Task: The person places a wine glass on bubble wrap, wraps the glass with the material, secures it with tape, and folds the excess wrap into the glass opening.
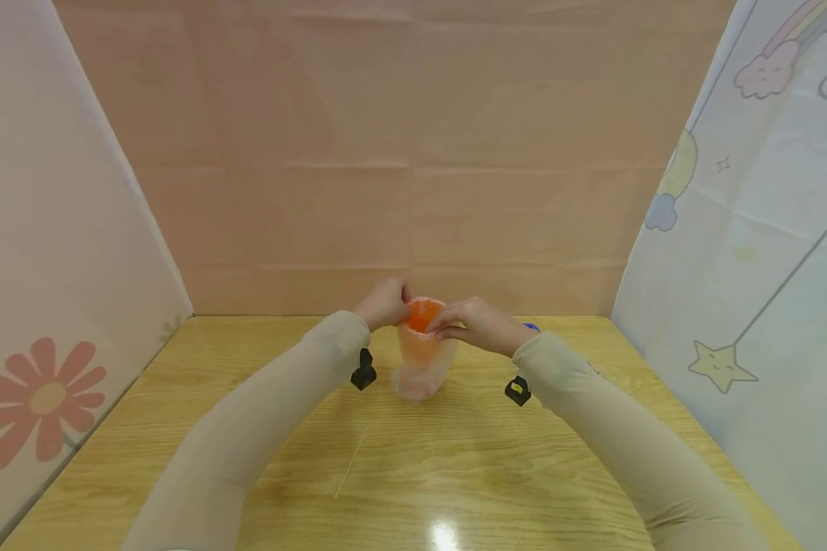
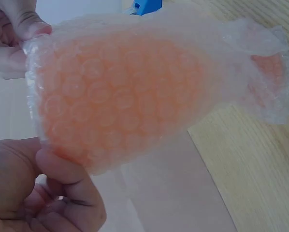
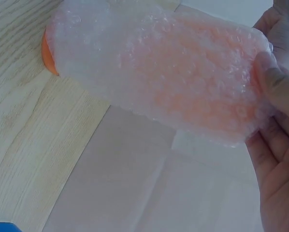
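An orange goblet-shaped vessel (image 1: 423,312) stands upright on the table, its mouth facing up. Bubble wrap (image 2: 120,92) covers its wide upper part and gathers loosely around the narrower lower end. In the right wrist view a bit of the orange base (image 3: 49,57) shows past the wrap. My left hand (image 1: 384,302) pinches the wrap's upper edge at the left side of the mouth, thumb and fingers curled. Across from it, my right hand (image 1: 478,323) pinches the same edge on the right, its thumb (image 3: 275,79) lying on the outside of the wrap.
A blue object (image 1: 531,327) sits behind my right wrist, mostly hidden. One thin pale strip (image 1: 351,463) lies on the wooden table (image 1: 496,474) nearer to me. A plain pinkish-tan backdrop (image 1: 413,191) rises behind, with printed cloth walls (image 1: 751,252) at the sides.
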Demonstrator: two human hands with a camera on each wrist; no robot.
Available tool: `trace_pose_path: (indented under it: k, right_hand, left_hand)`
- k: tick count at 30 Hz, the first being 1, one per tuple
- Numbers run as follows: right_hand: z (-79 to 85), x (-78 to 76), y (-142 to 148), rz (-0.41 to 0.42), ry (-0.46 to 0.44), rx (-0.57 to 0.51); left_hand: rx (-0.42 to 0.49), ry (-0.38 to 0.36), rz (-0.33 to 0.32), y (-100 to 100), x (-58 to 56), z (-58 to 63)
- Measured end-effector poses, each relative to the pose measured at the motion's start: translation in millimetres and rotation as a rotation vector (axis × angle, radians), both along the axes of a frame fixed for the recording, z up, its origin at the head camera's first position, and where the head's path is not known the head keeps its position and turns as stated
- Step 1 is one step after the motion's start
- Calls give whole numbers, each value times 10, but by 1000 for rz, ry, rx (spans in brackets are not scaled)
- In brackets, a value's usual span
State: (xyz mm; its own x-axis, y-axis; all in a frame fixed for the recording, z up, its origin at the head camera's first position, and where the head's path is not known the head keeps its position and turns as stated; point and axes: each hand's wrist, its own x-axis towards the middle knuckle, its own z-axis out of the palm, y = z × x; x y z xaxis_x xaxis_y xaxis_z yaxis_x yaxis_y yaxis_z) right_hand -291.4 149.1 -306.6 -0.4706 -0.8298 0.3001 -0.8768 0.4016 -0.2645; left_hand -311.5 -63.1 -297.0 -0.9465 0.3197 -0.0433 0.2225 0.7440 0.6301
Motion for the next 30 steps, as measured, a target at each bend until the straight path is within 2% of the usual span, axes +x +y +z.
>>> trace_pose_path:
  k: [3, 5, 9, 17, 22, 27, 30]
  right_hand:
    - [8, 11, -6, -13, 14, 15]
    - [19, 20, -6, -16, 9, 16]
    - [40, 33, 9, -20, 0, 14]
    - [32, 47, 0, -18, 13, 26]
    - [31, 51, -20, -27, 11, 28]
    - [18, 31, -25, -21, 22, 28]
    - [-4, 15, -5, -17, 28, 24]
  left_hand:
    - [-44, -19, -18, 6, -5, 78]
    - [-58, -6, -19, 20, -8, 137]
    - [-41, 83, -2, 88, -31, 173]
    - [-95, 197, 6, 191, -50, -42]
    - [-104, 282, 29, 183, -71, -100]
    - [-110, 289, 35, 176, -75, -98]
    - [-117, 244, 22, 170, -62, -87]
